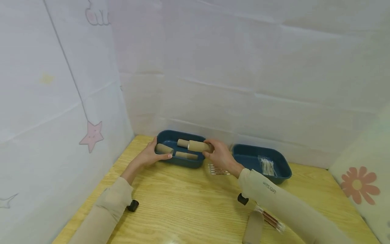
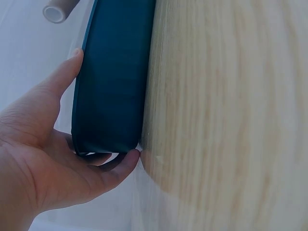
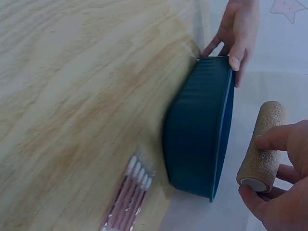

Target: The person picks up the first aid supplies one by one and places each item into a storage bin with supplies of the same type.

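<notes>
My left hand grips the left end of a dark blue plastic bin, thumb along the near rim and fingers round the end wall. My right hand holds a tan bandage roll over the bin's right side, thumb and fingers round its end. The roll has a crinkled surface and a white core. Inside the bin lie other tan rolls: one at the left, one along the near side, and one at the back, partly behind the held roll.
A second blue bin at the right holds a clear bag of white cotton swabs. A packet of brown-stemmed swabs lies between the bins. Nearer are another such packet and a tan, round-ended object. Sheeted walls border the table.
</notes>
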Action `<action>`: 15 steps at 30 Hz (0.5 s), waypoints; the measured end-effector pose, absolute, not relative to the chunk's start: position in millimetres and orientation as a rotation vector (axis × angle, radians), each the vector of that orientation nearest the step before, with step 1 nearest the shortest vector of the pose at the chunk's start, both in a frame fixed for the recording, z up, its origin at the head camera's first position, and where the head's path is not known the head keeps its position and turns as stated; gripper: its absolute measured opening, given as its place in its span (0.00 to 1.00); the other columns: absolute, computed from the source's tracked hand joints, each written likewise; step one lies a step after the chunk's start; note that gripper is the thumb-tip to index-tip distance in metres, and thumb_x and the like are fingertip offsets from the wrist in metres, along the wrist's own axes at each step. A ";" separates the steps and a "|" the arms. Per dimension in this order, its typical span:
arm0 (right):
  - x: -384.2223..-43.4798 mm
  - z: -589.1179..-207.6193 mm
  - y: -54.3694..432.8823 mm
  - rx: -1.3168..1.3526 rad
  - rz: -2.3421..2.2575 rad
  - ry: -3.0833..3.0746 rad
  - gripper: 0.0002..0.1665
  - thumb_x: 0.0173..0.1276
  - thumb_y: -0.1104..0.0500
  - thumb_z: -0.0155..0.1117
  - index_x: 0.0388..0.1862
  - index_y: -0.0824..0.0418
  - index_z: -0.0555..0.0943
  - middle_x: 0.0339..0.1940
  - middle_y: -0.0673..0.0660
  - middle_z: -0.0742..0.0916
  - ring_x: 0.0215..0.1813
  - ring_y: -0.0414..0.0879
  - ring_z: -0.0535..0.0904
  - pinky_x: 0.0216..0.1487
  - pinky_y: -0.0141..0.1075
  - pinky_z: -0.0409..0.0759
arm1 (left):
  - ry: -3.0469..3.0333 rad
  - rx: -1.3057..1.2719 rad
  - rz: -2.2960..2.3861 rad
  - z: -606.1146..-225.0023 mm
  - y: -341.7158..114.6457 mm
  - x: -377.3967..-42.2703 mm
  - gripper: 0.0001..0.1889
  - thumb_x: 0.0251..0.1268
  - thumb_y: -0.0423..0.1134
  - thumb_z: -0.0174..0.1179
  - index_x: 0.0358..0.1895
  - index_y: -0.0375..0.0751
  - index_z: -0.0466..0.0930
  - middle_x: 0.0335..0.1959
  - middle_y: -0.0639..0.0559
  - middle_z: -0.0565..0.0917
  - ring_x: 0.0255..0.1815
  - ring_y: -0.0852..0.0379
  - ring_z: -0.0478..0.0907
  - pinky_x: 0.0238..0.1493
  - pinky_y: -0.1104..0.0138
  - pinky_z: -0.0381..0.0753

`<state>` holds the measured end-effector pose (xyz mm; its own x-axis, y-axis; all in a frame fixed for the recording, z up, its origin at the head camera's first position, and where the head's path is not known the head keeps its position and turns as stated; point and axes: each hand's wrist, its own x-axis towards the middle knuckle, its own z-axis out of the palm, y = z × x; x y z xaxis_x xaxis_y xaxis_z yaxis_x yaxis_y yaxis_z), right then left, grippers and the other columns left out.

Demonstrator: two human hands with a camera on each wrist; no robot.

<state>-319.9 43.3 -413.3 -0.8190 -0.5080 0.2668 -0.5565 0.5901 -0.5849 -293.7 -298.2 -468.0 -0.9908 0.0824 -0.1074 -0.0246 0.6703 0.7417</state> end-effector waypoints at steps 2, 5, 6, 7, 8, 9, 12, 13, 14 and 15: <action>-322.8 -411.1 39.1 0.905 1.072 -2.738 0.27 0.70 0.57 0.73 0.65 0.61 0.80 0.59 0.58 0.82 0.55 0.53 0.79 0.50 0.48 0.81 | 2.752 0.057 1.217 -469.1 -299.4 -292.8 0.71 0.56 0.71 0.67 0.81 0.46 0.20 0.82 0.33 0.33 0.80 0.30 0.35 0.72 0.34 0.48; -326.6 -407.3 33.1 0.873 1.136 -2.755 0.27 0.71 0.57 0.72 0.66 0.61 0.79 0.58 0.58 0.83 0.54 0.52 0.80 0.50 0.48 0.81 | 2.751 0.068 1.213 -470.4 -300.5 -291.9 0.71 0.56 0.71 0.67 0.81 0.45 0.20 0.82 0.33 0.33 0.80 0.30 0.35 0.72 0.35 0.48; -328.5 -406.4 31.0 0.870 1.158 -2.759 0.27 0.71 0.57 0.71 0.67 0.61 0.78 0.58 0.58 0.83 0.53 0.51 0.80 0.49 0.47 0.81 | 2.751 0.071 1.217 -470.1 -300.6 -291.4 0.70 0.57 0.71 0.67 0.81 0.45 0.20 0.82 0.33 0.33 0.80 0.30 0.35 0.72 0.34 0.48; -330.0 -405.3 28.9 0.867 1.180 -2.760 0.27 0.72 0.58 0.71 0.67 0.61 0.78 0.58 0.58 0.83 0.53 0.51 0.80 0.49 0.47 0.82 | 2.751 0.072 1.218 -470.0 -301.0 -291.3 0.70 0.57 0.71 0.67 0.81 0.45 0.20 0.82 0.33 0.33 0.80 0.30 0.35 0.72 0.34 0.48; -331.8 -404.5 26.5 0.863 1.196 -2.760 0.27 0.72 0.58 0.70 0.67 0.61 0.78 0.58 0.58 0.83 0.52 0.50 0.81 0.48 0.47 0.82 | 2.753 0.071 1.220 -469.9 -301.6 -291.3 0.70 0.57 0.71 0.68 0.81 0.45 0.20 0.82 0.33 0.33 0.80 0.30 0.35 0.72 0.34 0.48; -333.2 -403.7 24.3 0.860 1.206 -2.762 0.27 0.72 0.57 0.70 0.67 0.61 0.78 0.58 0.58 0.83 0.51 0.50 0.81 0.48 0.47 0.82 | 2.758 0.077 1.217 -469.4 -302.2 -291.2 0.70 0.57 0.70 0.67 0.81 0.45 0.20 0.82 0.33 0.34 0.80 0.29 0.35 0.71 0.34 0.48; -341.0 -406.0 17.8 0.860 1.215 -2.763 0.26 0.72 0.57 0.70 0.67 0.61 0.78 0.58 0.58 0.83 0.51 0.50 0.81 0.47 0.46 0.82 | 2.765 0.074 1.220 -469.2 -304.0 -291.7 0.70 0.57 0.70 0.67 0.81 0.45 0.20 0.82 0.32 0.34 0.79 0.29 0.36 0.71 0.34 0.49; -343.2 -407.3 15.9 0.856 1.212 -2.765 0.26 0.72 0.57 0.70 0.67 0.61 0.78 0.58 0.58 0.83 0.51 0.50 0.81 0.47 0.46 0.82 | 2.766 0.073 1.221 -469.7 -304.5 -292.3 0.70 0.57 0.71 0.67 0.81 0.45 0.20 0.82 0.32 0.34 0.80 0.29 0.36 0.71 0.34 0.49; -346.0 -409.6 14.2 0.854 1.202 -2.767 0.26 0.72 0.57 0.70 0.67 0.61 0.79 0.58 0.58 0.83 0.51 0.50 0.81 0.48 0.46 0.82 | 2.770 0.074 1.225 -469.9 -304.6 -292.7 0.70 0.57 0.71 0.67 0.81 0.44 0.21 0.82 0.32 0.35 0.80 0.29 0.37 0.71 0.34 0.49; -348.3 -411.9 13.0 0.850 1.194 -2.772 0.26 0.72 0.56 0.70 0.66 0.61 0.79 0.57 0.58 0.84 0.52 0.50 0.81 0.48 0.46 0.82 | 2.772 0.076 1.228 -470.1 -304.5 -293.0 0.70 0.57 0.71 0.67 0.82 0.45 0.21 0.82 0.32 0.35 0.79 0.29 0.37 0.71 0.34 0.49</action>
<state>-348.3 13.0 -411.9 -0.8530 -0.4767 0.2122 -0.4818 0.5632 -0.6714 -293.0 -304.5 -470.1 -0.9928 0.0897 -0.0789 0.0018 0.6716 0.7409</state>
